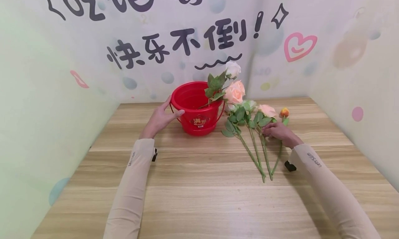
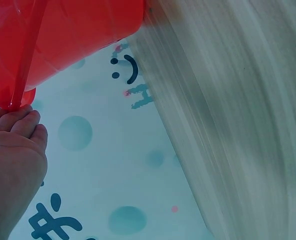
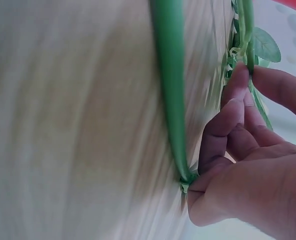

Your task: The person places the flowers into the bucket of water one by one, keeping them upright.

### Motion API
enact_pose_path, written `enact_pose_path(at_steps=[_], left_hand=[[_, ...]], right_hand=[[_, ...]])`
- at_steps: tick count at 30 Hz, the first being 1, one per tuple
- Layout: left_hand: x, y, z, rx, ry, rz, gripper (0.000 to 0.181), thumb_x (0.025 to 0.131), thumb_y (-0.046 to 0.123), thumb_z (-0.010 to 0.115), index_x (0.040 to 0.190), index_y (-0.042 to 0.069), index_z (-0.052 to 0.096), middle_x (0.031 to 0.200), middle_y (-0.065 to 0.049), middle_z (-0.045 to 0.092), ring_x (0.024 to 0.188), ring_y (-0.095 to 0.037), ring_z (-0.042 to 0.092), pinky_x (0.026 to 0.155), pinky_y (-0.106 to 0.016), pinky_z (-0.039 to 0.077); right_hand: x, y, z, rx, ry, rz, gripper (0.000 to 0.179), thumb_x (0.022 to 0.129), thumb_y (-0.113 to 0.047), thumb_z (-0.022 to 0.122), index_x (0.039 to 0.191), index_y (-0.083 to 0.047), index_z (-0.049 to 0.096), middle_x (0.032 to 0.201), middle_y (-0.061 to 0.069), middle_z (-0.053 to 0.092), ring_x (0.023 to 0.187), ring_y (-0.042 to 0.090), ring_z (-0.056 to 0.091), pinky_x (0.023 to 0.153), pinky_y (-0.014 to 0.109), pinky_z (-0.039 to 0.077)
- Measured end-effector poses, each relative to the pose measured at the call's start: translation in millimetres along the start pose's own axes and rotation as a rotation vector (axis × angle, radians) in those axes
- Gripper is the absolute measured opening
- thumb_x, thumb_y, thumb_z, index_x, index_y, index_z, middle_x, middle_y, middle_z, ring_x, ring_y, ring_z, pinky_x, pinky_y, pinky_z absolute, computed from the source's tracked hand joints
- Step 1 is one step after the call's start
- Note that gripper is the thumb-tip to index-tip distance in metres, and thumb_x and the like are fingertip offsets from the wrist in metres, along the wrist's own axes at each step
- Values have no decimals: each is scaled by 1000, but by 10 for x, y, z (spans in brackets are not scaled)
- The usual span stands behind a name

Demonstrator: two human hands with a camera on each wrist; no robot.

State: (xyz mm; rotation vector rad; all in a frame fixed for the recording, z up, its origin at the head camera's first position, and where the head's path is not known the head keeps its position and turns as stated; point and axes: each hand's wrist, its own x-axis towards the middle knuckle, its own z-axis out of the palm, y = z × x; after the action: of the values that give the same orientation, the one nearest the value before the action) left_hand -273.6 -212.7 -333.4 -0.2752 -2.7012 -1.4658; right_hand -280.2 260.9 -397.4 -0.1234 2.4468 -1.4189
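Observation:
A red bucket (image 1: 199,123) stands at the back of the table, a white rose (image 1: 233,69) leaning over its right rim with its stem inside. My left hand (image 1: 160,119) rests against the bucket's left rim from outside, thumb and fingers spread. In the left wrist view, fingertips (image 2: 25,117) touch the rim close to the handle. My right hand (image 1: 278,132) pinches the green stem of a rose (image 3: 249,45) between thumb and finger. Near it lie several long-stemmed flowers, among them a pink rose (image 1: 267,110) and an orange tulip (image 1: 284,112).
A peach rose (image 1: 235,92) overlaps the bucket's right side. The wooden table (image 1: 193,194) ends at a printed cloth backdrop (image 1: 149,76) at the back and pale walls on both sides. Loose stems (image 1: 255,156) point toward the front.

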Motion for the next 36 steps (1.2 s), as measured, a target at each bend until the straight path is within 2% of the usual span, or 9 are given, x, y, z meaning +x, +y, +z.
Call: enact_pose_path(at_steps=[12, 18, 22, 27, 36], left_hand=[[-12, -12, 4, -1, 6, 5, 103, 85, 62, 77, 166, 27, 24, 163, -6, 38, 145, -32, 37, 101, -57, 51], [-7, -11, 1, -5, -1, 1, 105, 84, 62, 77, 167, 27, 23, 164, -6, 37, 146, -34, 35, 100, -57, 52], [-3, -14, 0, -10, -3, 0, 105, 84, 61, 78, 167, 26, 23, 164, -6, 37, 147, -35, 35, 100, -57, 52], [-7, -11, 1, -7, -2, -1, 104, 85, 61, 78, 166, 27, 23, 164, -6, 37, 147, -33, 35, 100, -57, 52], [-8, -8, 8, -5, 3, 11, 102, 86, 60, 77, 166, 27, 24, 163, -5, 38, 145, -31, 37, 101, -56, 52]], right_hand=[[-92, -57, 5, 111, 11, -56, 35, 102, -3, 57, 127, 20, 53, 101, 3, 67, 87, 9, 60, 77, 26, 54], [-99, -67, -3, 115, 38, -88, 18, 102, -6, 59, 113, 7, 64, 106, 0, 64, 93, 9, 58, 86, 31, 48], [-92, -82, -6, 132, 51, -128, 13, 101, -6, 59, 109, 4, 65, 109, 2, 63, 95, 8, 58, 91, 37, 46], [-88, -100, -8, 148, 76, -149, 16, 103, -7, 58, 113, 5, 63, 108, -2, 63, 94, 8, 57, 95, 39, 44], [-79, -152, 11, 197, 152, -209, 22, 103, -5, 58, 119, 9, 59, 98, -12, 65, 89, 2, 59, 87, 29, 48]])
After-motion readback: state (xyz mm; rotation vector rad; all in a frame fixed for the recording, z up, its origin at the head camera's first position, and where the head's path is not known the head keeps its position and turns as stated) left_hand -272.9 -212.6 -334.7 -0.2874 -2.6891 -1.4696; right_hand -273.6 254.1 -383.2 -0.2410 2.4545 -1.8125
